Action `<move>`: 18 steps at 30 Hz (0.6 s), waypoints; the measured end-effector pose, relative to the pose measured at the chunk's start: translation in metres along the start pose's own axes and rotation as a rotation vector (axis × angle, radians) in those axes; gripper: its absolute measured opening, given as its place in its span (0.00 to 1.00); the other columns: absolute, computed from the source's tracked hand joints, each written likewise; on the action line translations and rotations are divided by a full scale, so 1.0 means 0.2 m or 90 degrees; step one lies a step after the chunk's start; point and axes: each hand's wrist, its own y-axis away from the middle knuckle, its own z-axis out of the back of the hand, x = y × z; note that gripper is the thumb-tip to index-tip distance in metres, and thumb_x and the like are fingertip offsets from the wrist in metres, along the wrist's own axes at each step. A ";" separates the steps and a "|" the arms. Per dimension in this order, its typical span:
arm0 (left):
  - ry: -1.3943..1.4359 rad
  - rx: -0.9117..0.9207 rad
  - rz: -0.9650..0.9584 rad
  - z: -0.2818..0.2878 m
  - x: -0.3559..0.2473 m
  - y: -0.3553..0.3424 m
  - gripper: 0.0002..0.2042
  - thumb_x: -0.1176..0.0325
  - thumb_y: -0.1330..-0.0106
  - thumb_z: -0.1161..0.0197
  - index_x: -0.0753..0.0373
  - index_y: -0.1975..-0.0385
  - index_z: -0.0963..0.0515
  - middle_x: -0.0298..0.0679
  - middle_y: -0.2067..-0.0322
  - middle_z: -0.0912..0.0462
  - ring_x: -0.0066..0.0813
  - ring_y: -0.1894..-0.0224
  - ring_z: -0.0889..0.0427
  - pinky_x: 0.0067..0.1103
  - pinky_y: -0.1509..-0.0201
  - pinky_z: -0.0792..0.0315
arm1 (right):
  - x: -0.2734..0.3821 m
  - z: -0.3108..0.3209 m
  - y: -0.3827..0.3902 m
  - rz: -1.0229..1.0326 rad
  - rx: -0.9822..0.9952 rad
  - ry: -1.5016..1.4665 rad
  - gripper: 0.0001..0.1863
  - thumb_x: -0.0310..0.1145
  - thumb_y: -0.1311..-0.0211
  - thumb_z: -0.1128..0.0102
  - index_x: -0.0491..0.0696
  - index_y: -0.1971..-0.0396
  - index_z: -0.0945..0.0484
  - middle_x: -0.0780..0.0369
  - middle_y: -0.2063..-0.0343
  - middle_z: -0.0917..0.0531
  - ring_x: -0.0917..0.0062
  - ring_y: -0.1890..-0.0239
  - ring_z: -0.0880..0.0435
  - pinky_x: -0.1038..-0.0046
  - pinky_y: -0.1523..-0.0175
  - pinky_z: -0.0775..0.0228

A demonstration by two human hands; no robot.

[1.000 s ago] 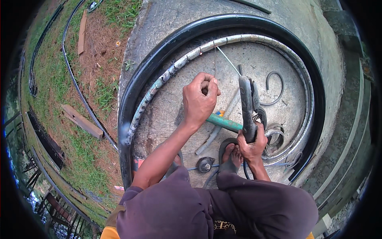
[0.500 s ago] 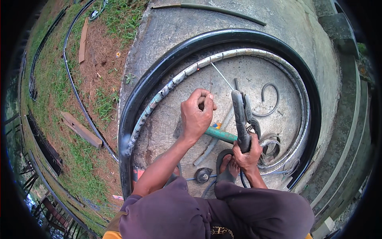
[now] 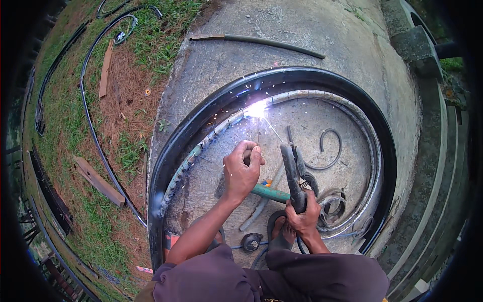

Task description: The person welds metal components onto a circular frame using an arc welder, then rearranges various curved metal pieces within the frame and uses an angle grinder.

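Observation:
My right hand [image 3: 305,216] is wrapped round a black welding electrode holder [image 3: 294,183]. A thin welding electrode [image 3: 274,132] sticks out of its jaws, its tip lost in a bright arc [image 3: 257,109] throwing sparks. The arc burns on the upper left of a pale curved metal hoop [image 3: 347,103], which has short dark marks or slits along it. A broad black curved strip [image 3: 375,110] bends round the hoop's outside. My left hand [image 3: 241,168] pinches a very thin rod or wire [image 3: 258,135] that points up at the arc.
A hammer with a green handle [image 3: 270,193] and a grey tube [image 3: 256,214] lie inside the hoop. Nearby are a curled grey hose [image 3: 340,146], a coiled metal strip [image 3: 332,204] and a round black object [image 3: 251,242]. Grass and boards [image 3: 100,183] lie left; a long tube [image 3: 274,44] lies beyond.
A bright arc with flying sparks now burns at the electrode tip. The view has shifted, so the hoop and black strip sit lower in it. Both hands keep their holds.

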 end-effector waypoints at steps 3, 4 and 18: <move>0.008 0.009 0.014 0.00 0.00 0.00 0.07 0.71 0.29 0.41 0.68 0.63 0.22 0.40 0.79 0.15 0.21 0.75 0.16 0.22 0.70 0.26 | 0.01 0.00 -0.01 0.008 -0.008 -0.003 0.22 0.27 0.51 0.30 0.40 0.55 0.25 0.53 0.77 0.18 0.62 0.76 0.14 0.66 0.69 0.24; 0.016 0.018 0.022 0.00 0.00 0.00 0.06 0.71 0.29 0.41 0.68 0.63 0.22 0.39 0.78 0.15 0.19 0.74 0.17 0.20 0.69 0.26 | 0.00 0.00 0.00 0.007 -0.011 -0.001 0.22 0.27 0.51 0.30 0.41 0.55 0.25 0.54 0.77 0.18 0.62 0.76 0.14 0.67 0.69 0.24; 0.012 0.058 0.032 -0.03 -0.05 0.01 0.07 0.70 0.29 0.41 0.69 0.64 0.22 0.37 0.79 0.16 0.14 0.75 0.21 0.17 0.69 0.29 | -0.05 0.00 0.00 -0.009 -0.063 -0.019 0.19 0.27 0.52 0.29 0.42 0.59 0.25 0.56 0.77 0.19 0.65 0.77 0.16 0.67 0.70 0.25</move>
